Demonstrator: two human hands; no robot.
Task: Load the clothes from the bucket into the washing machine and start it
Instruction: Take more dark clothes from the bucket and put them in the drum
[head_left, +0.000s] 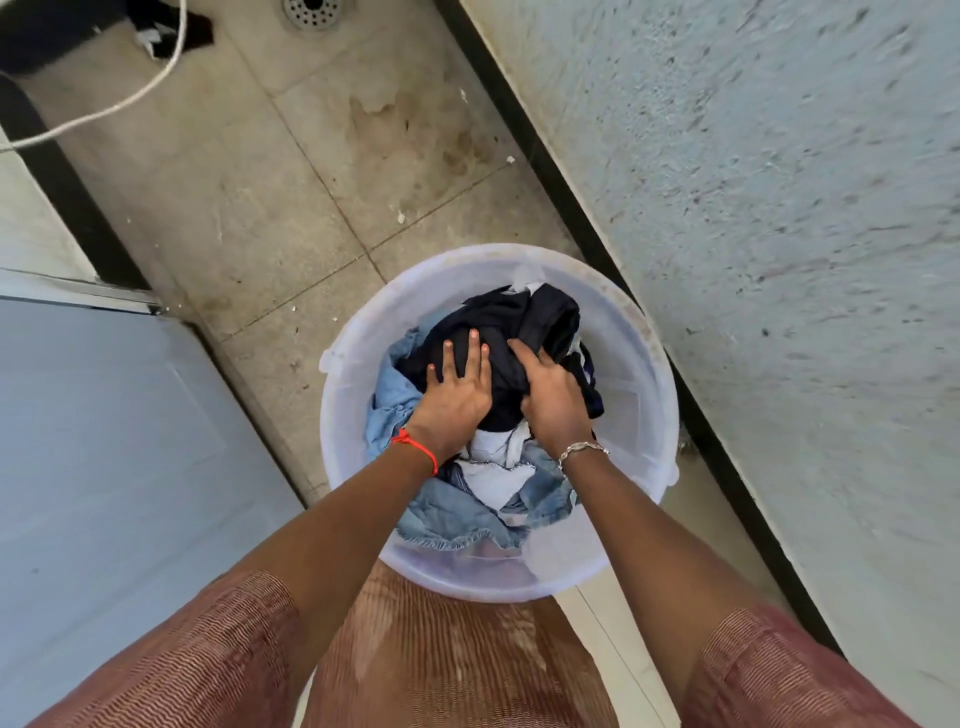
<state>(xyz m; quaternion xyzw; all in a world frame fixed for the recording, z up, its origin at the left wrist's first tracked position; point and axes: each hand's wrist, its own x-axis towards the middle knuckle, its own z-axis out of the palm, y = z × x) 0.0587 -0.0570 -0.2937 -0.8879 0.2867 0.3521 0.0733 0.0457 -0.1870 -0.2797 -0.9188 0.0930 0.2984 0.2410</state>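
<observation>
I am looking down at both hands reaching into the bucket (343, 415), which is standing on the tiled floor (260, 182) right in front of the person's knees. The clothes are all lying inside the bucket, piled up toward its rim.

The left hand (457, 384) is lying flat on a dark garment (514, 317) at the top of the pile, with its fingers straight and spread. It is pressing on the garment rather than grasping it. The right hand (553, 400) is just beside it, and its fingers are curling into the same dark garment and gripping a fold of it.

A piece of denim (395, 395) is spreading out under and to the left of the left hand and wrapping round below both wrists. A white cloth (493, 467) is showing between the two wrists. A red thread (415, 449) is sitting on the left wrist and a silver bracelet (582, 449) on the right.

A grey-blue panel (104, 441) is lying to the left of the left arm, and a rough wall (779, 208) is running along to the right of the right arm. Well beyond the hands, a white cord (130, 98) is trailing near a floor drain (311, 10).
</observation>
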